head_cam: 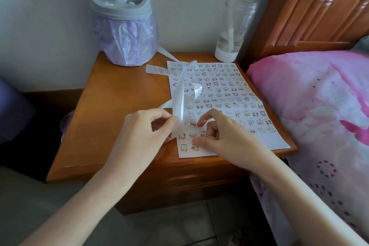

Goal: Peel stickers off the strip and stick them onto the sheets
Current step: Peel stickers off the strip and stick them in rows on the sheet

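A white sheet [229, 94] covered with several small cartoon stickers lies on the wooden nightstand [119, 106]. A long glossy white strip [180, 98] curls up from the sheet's near left part and trails back toward the bin. My left hand [145, 132] pinches the strip's lower end between thumb and fingers. My right hand [217, 132] hovers over the sheet's near edge with curled fingers, its index fingertip and thumb close together by a bear sticker [192, 124]. Whether a sticker is between those fingertips is unclear.
A grey-lidded bin [123, 22] lined with a purple bag stands at the back left of the nightstand. A clear bottle [233, 28] with a white base stands at the back right. A pink bed cover [319, 106] and wooden headboard [311, 6] border the right side.
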Motion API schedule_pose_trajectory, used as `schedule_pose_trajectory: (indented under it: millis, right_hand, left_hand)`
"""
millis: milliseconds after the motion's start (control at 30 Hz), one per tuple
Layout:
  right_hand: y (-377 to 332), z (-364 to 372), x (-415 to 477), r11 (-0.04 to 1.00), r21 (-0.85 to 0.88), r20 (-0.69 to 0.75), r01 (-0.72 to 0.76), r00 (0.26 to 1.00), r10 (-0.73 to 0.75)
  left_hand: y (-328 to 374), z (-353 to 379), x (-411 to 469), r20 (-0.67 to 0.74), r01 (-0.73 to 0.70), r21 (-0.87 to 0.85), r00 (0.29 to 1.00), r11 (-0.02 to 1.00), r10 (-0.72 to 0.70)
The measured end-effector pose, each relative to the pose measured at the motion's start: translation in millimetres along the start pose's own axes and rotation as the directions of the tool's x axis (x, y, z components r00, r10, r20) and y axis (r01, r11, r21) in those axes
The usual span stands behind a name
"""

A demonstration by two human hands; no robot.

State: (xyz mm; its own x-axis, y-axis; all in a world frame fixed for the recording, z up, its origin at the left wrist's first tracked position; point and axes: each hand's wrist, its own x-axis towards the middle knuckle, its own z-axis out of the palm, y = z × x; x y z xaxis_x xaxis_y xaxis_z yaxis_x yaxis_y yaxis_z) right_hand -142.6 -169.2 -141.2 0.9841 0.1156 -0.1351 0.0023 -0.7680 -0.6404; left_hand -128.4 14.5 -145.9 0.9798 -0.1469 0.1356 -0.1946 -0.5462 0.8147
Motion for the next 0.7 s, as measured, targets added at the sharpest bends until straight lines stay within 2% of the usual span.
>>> schedule_pose_trajectory:
  millis: [100,233,400,500,600,700]
  right_hand:
    - [0.8,-1.9,-1.2,0.999,0.026,0.023,0.029,0.999,-0.029]
    - [-4.5,2.8,-4.3,0.99,-0.14,0.012,0.034,0.999,-0.033]
    - [4.1,-7.2,-1.6,0.997,0.069,0.083,0.043,0.995,-0.049]
    - [1.0,-0.9,0.1,0.997,0.071,0.015,0.027,0.999,-0.028]
    - [-0.5,5.5,-1.0,0.999,-0.026,-0.037,0.021,0.999,-0.022]
    - [1.8,4.1,-1.1,0.997,0.06,-0.083,0.041,0.996,-0.036]
  left_hand:
    - [0.6,-0.3,-0.4,0.001,-0.009,0.002,1.0,1.0,0.009]
    - [1.1,0.3,-0.7,0.007,-0.018,0.005,1.0,1.0,0.018]
    - [0.6,-0.6,0.2,0.002,-0.019,0.001,1.0,1.0,0.019]
    - [1.4,-0.6,1.0,-0.001,-0.018,-0.012,1.0,1.0,0.018]
    - [3.7,-2.2,1.9,-0.012,-0.021,-0.055,1.0,0.998,0.02]
    - [7.4,-6.9,2.4,-0.006,-0.006,-0.156,1.0,0.988,0.005]
